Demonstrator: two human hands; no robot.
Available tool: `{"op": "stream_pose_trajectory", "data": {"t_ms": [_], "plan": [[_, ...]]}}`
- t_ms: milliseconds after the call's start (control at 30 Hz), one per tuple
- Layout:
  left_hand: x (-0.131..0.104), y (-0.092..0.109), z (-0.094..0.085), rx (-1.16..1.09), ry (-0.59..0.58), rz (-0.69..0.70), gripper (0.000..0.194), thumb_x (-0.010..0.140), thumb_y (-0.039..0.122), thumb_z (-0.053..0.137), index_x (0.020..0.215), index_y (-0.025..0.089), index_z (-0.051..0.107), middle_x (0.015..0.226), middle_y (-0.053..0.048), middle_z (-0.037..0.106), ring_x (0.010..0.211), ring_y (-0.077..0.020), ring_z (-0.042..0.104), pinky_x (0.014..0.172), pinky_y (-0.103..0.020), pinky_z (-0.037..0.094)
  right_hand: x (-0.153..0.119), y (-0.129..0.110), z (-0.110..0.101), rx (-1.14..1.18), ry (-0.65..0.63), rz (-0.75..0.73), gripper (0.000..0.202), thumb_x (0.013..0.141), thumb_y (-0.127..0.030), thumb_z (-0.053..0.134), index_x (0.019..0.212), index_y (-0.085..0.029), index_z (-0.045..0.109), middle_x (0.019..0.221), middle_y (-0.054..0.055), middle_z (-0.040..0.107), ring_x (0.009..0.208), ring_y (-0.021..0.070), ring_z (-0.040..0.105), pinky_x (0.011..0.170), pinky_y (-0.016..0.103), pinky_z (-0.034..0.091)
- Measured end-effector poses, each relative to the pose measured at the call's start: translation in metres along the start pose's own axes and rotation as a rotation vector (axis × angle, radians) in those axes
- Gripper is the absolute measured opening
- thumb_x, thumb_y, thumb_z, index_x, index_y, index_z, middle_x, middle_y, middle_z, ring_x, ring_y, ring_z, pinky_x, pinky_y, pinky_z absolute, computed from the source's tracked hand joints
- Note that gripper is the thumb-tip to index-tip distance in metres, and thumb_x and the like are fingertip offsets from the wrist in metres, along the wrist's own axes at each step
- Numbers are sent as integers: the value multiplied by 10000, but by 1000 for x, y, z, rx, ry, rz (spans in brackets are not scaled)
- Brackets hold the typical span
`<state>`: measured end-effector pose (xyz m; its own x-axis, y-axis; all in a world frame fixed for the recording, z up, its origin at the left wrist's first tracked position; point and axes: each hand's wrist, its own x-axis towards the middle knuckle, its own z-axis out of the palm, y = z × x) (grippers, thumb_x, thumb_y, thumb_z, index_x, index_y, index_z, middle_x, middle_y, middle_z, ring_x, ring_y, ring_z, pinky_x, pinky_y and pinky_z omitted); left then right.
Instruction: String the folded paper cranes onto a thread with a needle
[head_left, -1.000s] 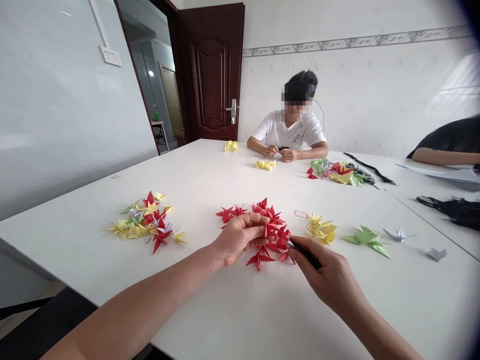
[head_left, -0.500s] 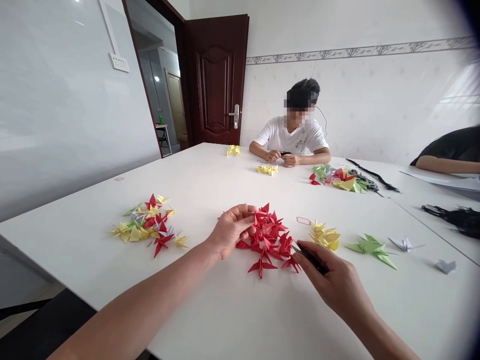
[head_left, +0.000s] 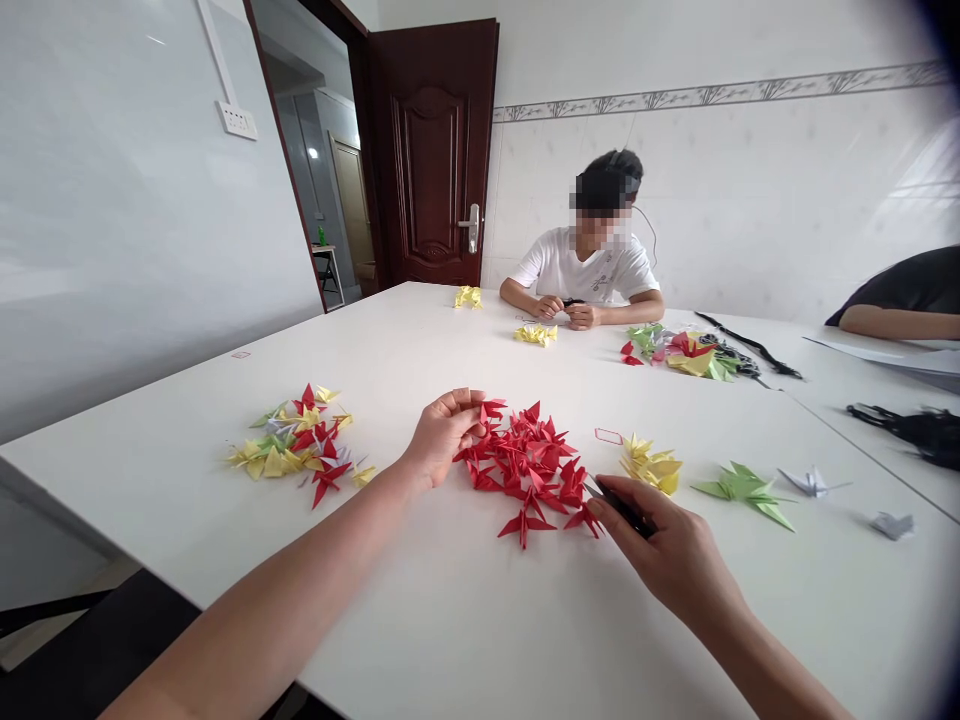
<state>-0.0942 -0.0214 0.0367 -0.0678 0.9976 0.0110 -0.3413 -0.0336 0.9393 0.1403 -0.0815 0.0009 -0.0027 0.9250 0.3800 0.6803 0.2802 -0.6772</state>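
Observation:
A heap of red folded paper cranes (head_left: pixel 529 455) lies on the white table in front of me. At its upper left edge, my left hand (head_left: pixel 448 435) pinches a red paper crane (head_left: pixel 491 410) between thumb and fingers. My right hand (head_left: pixel 664 535) is closed around a black-handled tool (head_left: pixel 624 505), whose metal tip points at the right side of the heap. Just beyond that hand sit yellow cranes (head_left: pixel 649 466). Further right are a green crane (head_left: pixel 744 493) and a pale crane (head_left: pixel 814 482).
Mixed coloured cranes (head_left: pixel 300 440) lie at the left. Across the table (head_left: pixel 360 350) sits a person (head_left: pixel 592 265) in white, near yellow cranes (head_left: pixel 536 334) and a mixed pile (head_left: pixel 686 352). Another person's arm (head_left: pixel 900 322) rests at the right, near a black item (head_left: pixel 911 432).
My left hand has moved a little left and away from the heap's middle, with a red crane at its fingertips. My right hand has hardly moved.

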Motion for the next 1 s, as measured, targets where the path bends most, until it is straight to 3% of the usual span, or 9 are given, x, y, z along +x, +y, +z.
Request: {"op": "stream_pose_trajectory", "data": {"t_ms": [300, 1000], "plan": [[9, 0, -9, 46, 37, 7, 193, 610, 104, 621, 800, 140, 610, 640, 14, 564, 484, -49, 495, 390, -154, 247, 0, 2, 2, -2, -2, 2, 315, 772, -466, 523, 929, -227, 654, 836, 19, 699, 722, 175, 635, 603, 264, 472], [9, 2, -8, 91, 40, -11, 194, 620, 89, 576, 800, 151, 611, 653, 9, 552, 494, -44, 485, 392, -143, 260, 1, 3, 1, -32, 4, -3, 321, 774, -477, 519, 918, -226, 658, 834, 17, 702, 708, 167, 640, 583, 250, 482]]}}
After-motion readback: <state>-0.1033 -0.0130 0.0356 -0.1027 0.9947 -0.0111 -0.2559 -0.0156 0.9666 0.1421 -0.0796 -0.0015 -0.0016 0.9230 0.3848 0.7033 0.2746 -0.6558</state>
